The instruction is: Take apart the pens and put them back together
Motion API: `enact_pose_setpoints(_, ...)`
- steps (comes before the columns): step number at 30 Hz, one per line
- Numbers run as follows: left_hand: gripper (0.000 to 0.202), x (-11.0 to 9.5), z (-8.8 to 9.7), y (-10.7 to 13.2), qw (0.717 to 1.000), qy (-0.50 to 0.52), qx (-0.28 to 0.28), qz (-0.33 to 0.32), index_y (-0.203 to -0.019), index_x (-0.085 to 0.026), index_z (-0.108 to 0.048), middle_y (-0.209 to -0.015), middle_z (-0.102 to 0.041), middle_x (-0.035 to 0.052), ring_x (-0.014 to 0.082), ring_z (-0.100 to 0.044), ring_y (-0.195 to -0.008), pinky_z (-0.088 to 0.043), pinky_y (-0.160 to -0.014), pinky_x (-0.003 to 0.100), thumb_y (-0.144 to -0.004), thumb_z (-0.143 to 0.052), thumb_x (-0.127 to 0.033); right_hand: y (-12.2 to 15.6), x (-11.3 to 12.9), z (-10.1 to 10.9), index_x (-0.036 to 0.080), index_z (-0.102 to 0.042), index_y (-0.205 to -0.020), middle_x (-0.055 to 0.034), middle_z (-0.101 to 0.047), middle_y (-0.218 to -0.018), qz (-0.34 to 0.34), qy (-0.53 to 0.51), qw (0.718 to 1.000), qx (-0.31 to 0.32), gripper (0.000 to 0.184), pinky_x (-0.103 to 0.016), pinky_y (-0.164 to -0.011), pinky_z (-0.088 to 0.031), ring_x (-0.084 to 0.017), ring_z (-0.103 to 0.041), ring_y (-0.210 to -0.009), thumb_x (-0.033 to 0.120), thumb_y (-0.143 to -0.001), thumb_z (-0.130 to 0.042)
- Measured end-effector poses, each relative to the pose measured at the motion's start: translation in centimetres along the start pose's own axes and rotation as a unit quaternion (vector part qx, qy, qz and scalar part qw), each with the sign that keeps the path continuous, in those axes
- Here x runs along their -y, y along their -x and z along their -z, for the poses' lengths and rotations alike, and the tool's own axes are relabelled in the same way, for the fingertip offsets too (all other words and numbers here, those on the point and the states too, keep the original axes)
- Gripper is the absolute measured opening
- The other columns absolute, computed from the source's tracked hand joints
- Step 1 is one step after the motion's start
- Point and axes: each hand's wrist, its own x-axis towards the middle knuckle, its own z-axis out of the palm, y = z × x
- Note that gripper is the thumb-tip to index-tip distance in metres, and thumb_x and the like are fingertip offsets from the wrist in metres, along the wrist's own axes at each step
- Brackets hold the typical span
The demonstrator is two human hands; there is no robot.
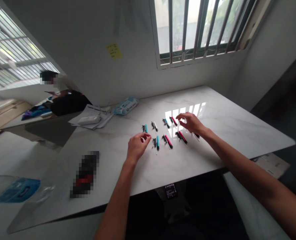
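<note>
Parts of taken-apart pens lie in small sets in two rows on the marble-patterned table (pixel 220 113). Each set has a coloured barrel and small black pieces; thin white refills show beside some. In the front row are a teal barrel (pixel 157 142), a red barrel (pixel 168 141) and another red one (pixel 182 137). A silver barrel (pixel 155 126) lies behind. My left hand (pixel 138 145) is at the left end, thumb and fingertips together near the teal parts; anything between them is hidden. Over the right end, my right hand (pixel 191 122) has thumb and fingers apart, partly covering one set.
Papers (pixel 91 116) and a blue-white wipes pack (pixel 126 106) lie at the back left. A blurred-out dark object (pixel 85 175) and a clear bottle with a blue label (pixel 19 190) are at left. A person (pixel 65 91) sits beyond. A phone (pixel 171 191) is below the table edge.
</note>
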Motion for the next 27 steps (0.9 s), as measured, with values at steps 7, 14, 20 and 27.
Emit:
enact_pose_setpoints(7,0.023,-3.1,-2.8,-6.8,0.988,0.092,-0.125,-0.013,-0.089,-0.022,-0.077,-0.053,-0.047,-0.0058,0.0139,-0.046,-0.052,-0.035,-0.062,0.028,-0.089,-0.068,-0.043,-2.9,-6.9,1.5,0.022,-0.08,-0.108,-0.0064,-0.083,-0.1,-0.123,-0.044,0.99,-0.05,0.02,-0.046,-0.091,-0.062,-0.027,-0.078,-0.095,0.02,-0.091,-0.07)
enact_pose_setpoints(14,0.02,-3.7,-6.0,-9.5,0.982,0.107,-0.155,-0.029,-0.088,-0.022,-0.074,-0.049,-0.041,-0.0079,0.0129,-0.041,-0.048,-0.035,-0.062,0.028,-0.091,-0.066,-0.041,-5.5,-9.8,-1.9,0.02,-0.079,-0.113,-0.0092,-0.083,-0.106,-0.185,-0.1,0.977,-0.041,0.027,-0.048,-0.096,-0.063,-0.027,-0.078,-0.1,0.029,-0.087,-0.08)
enact_pose_setpoints(20,0.021,-3.0,-6.5,-8.7,0.981,0.112,-0.157,-0.034,-0.087,-0.022,-0.073,-0.049,-0.04,-0.0082,0.0124,-0.04,-0.047,-0.035,-0.06,0.027,-0.091,-0.066,-0.041,-4.9,-11.2,-3.0,0.021,-0.079,-0.113,-0.0095,-0.082,-0.111,-0.193,-0.118,0.973,-0.038,0.033,-0.048,-0.098,-0.063,-0.027,-0.077,-0.1,0.037,-0.085,-0.08)
enact_pose_setpoints(27,0.021,-3.3,-6.6,-8.1,0.984,0.096,-0.142,-0.045,-0.087,-0.022,-0.073,-0.05,-0.042,-0.0078,0.0126,-0.041,-0.048,-0.037,-0.062,0.028,-0.092,-0.066,-0.041,-3.8,-13.2,0.1,0.022,-0.062,-0.146,-0.0149,-0.068,-0.146,-0.169,-0.224,0.957,0.075,0.072,-0.055,-0.112,-0.054,-0.034,-0.065,-0.133,0.028,-0.075,-0.074)
